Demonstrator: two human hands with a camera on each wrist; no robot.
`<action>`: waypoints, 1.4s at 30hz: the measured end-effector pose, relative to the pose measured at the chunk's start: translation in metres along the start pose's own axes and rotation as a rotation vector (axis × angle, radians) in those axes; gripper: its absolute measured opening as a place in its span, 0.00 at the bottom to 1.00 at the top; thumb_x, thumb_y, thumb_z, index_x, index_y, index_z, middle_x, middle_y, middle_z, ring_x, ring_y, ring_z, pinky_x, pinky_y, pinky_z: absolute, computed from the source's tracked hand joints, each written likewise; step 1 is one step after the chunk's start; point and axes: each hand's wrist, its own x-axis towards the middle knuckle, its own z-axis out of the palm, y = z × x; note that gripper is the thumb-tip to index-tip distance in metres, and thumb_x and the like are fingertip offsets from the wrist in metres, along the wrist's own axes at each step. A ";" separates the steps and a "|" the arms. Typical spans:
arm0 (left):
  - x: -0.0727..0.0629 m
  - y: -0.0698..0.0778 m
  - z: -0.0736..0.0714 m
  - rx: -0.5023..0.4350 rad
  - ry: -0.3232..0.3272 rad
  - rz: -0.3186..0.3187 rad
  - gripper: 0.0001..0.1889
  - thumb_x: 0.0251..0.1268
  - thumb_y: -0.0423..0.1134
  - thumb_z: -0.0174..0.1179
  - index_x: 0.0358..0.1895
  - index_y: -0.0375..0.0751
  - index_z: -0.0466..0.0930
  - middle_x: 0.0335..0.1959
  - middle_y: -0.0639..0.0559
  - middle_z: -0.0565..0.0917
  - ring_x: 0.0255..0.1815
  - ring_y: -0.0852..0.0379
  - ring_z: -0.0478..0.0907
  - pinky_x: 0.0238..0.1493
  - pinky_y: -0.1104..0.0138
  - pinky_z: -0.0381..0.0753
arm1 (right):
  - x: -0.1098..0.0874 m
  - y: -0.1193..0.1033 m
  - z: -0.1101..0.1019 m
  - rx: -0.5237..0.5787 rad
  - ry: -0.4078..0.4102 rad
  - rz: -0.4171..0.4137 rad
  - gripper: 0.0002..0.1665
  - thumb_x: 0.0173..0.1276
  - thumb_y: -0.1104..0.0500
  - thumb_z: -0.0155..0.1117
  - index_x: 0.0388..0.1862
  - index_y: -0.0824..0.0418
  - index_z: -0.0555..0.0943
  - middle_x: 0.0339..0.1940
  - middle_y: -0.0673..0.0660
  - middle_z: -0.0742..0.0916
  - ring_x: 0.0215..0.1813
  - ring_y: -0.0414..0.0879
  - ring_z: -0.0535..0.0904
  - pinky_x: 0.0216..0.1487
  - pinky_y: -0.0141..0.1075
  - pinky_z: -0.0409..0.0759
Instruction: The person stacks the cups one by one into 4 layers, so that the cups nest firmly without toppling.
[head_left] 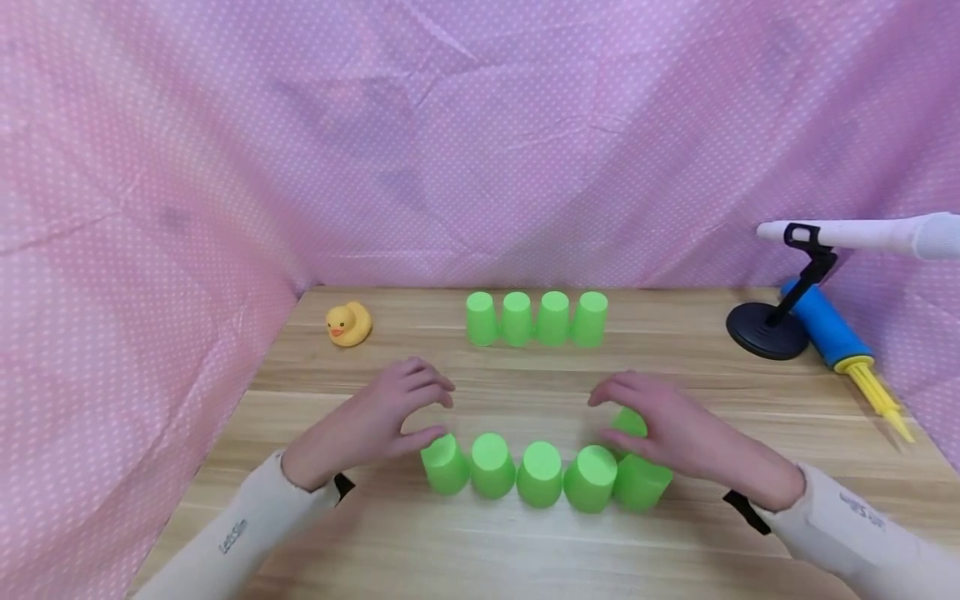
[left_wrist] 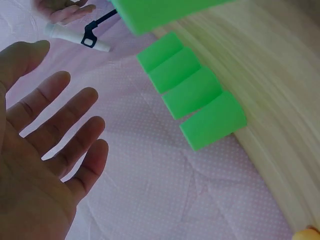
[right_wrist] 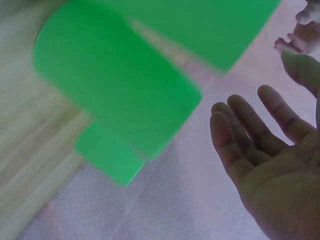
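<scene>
The person's left hand (head_left: pixel 405 408) was spread, its fingers loosely bent and thumb apart, near the left end of a row of five smooth green tapered cups (head_left: pixel 540 475) on the light wood-grain bench (head_left: pixel 525 554). The right hand (head_left: pixel 652 417) was likewise spread, above the row's right end, partly covering another green cup (head_left: pixel 630 422) just behind it; whether either hand touched a cup could not be told. The cups' flat closed ends faced up. Farther back, four matching green cups (head_left: pixel 553 321) stood side by side. A yellow toy duck (head_left: pixel 349 325) sat to their left. On the right, a black round-based stand (head_left: pixel 767 330) held a long white tube (head_left: pixel 870 233), and a blue-and-yellow hand pump (head_left: pixel 828 325) lay beside it. Pink white-dotted cloth (head_left: pixel 480 167) hung behind.
</scene>
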 end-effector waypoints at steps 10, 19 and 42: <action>-0.020 0.014 0.013 -0.068 -0.016 -0.016 0.15 0.51 0.42 0.70 0.41 0.44 0.79 0.47 0.55 0.79 0.50 0.55 0.72 0.51 0.61 0.72 | 0.006 -0.034 0.024 0.056 -0.115 -0.096 0.21 0.56 0.52 0.73 0.47 0.53 0.78 0.53 0.47 0.78 0.54 0.42 0.73 0.49 0.37 0.76; -0.029 0.014 0.019 -0.078 -0.061 -0.082 0.15 0.53 0.45 0.69 0.42 0.46 0.79 0.49 0.56 0.78 0.52 0.56 0.71 0.53 0.61 0.72 | 0.025 -0.046 0.035 0.035 -0.196 -0.130 0.22 0.57 0.50 0.71 0.49 0.53 0.77 0.55 0.48 0.78 0.56 0.43 0.72 0.52 0.38 0.74; -0.034 0.014 0.024 -0.109 -0.111 -0.154 0.13 0.53 0.43 0.70 0.39 0.48 0.78 0.48 0.55 0.79 0.52 0.58 0.70 0.51 0.62 0.72 | 0.046 -0.059 0.044 -0.028 -0.327 -0.168 0.25 0.59 0.49 0.70 0.54 0.52 0.77 0.54 0.49 0.78 0.55 0.42 0.72 0.54 0.36 0.74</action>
